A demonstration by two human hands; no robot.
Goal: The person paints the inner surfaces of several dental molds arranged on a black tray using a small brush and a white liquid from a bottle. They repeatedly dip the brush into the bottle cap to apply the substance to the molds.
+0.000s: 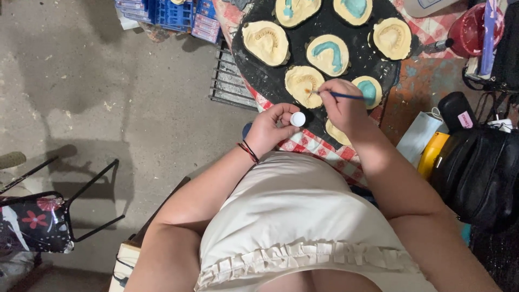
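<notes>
right hand pinching a thin blue brush, tip laid on the pale dental cast at the near edge of the round black tray, left hand closed on a small white-capped bottle just beside that cast for easy dipping.

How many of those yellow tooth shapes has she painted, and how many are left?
Four moulds, such as the middle one, already carry blue-green colour. The right hand holds a thin brush with its tip on a plain mould, where a small brownish spot shows. The left hand holds a small white-capped bottle. Two more visible moulds, like this one, look bare.
</notes>
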